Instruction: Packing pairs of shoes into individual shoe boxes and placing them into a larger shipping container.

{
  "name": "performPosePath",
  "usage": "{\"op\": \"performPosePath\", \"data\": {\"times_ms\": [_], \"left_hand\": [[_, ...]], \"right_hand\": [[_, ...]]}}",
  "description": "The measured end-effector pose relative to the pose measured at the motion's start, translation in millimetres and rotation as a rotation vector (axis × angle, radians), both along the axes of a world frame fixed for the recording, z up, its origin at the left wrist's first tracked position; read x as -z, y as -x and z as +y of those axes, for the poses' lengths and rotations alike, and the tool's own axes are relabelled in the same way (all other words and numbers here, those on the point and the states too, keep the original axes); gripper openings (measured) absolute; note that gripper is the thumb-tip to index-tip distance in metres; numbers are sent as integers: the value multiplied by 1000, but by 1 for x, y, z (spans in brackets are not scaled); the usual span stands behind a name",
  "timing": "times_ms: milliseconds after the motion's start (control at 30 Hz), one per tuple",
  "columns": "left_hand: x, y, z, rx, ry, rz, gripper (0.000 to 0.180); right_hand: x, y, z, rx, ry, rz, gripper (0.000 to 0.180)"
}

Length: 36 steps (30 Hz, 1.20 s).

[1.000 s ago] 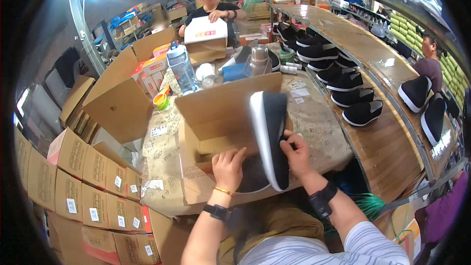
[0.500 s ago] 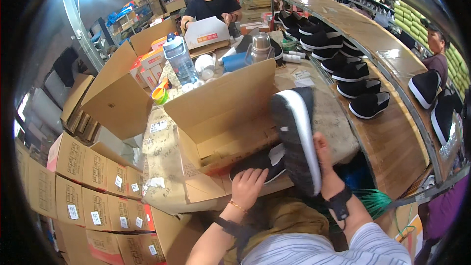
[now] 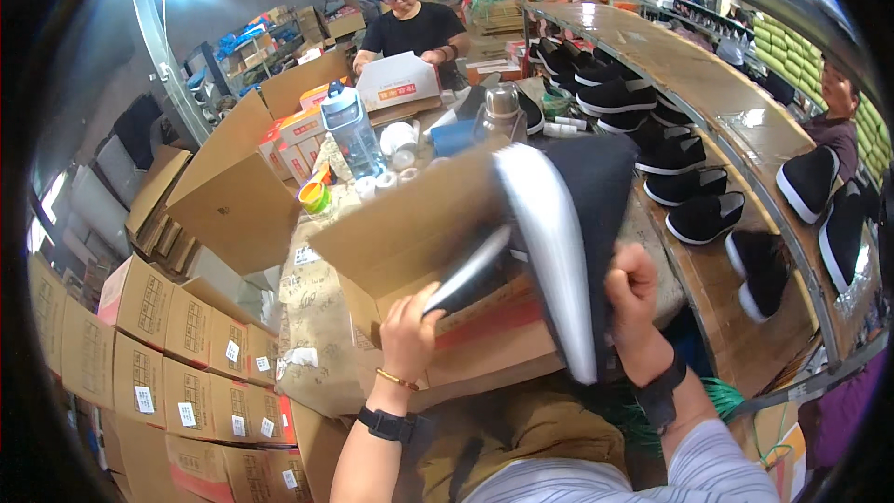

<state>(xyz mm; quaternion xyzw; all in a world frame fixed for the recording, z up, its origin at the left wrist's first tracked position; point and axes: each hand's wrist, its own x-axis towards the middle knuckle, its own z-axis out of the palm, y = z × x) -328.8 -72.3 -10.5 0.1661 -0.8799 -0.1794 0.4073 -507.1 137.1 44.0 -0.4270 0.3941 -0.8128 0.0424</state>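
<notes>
My right hand (image 3: 635,291) is closed on the heel end of a black cloth shoe (image 3: 610,214) with a white sole, held up on edge over the right side of an open cardboard box (image 3: 372,247). In my left hand (image 3: 408,328) is a second black shoe (image 3: 475,275), tilted over the box's near side, its white sole edge showing. Both shoes are smeared by motion. The raised shoe hides part of the box and its lid.
Black shoes (image 3: 705,217) line the shelf at the right. A water bottle (image 3: 352,130), a metal flask (image 3: 501,112) and tape rolls (image 3: 399,138) stand behind the box. Cartons (image 3: 168,345) are stacked at left. A co-worker (image 3: 414,28) holds a white box (image 3: 400,82) across the table.
My left hand has lifted its shoe from the box's near edge and moved left. The other shoe has risen and turned in my right hand. More black shoes now show on the lower shelf.
</notes>
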Motion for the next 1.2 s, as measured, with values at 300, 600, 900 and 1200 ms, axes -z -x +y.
{"op": "performPosePath", "data": {"times_ms": [300, 600, 900, 1200], "left_hand": [[-38, -8, 17, 145, 495, -290, 41], [7, -17, -83, 10, -696, 156, 120], [17, -32, -70, -113, -25, 167, 36], [-56, 3, -35, -25, 187, -1088, 109]], "right_hand": [[25, 43, -104, 238, -377, 1383, 9], [67, 81, -100, 395, -1042, 221, 32], [55, 145, -71, 270, -973, 163, 55], [7, 76, -92, -3, -1279, 1355, 108]]}}
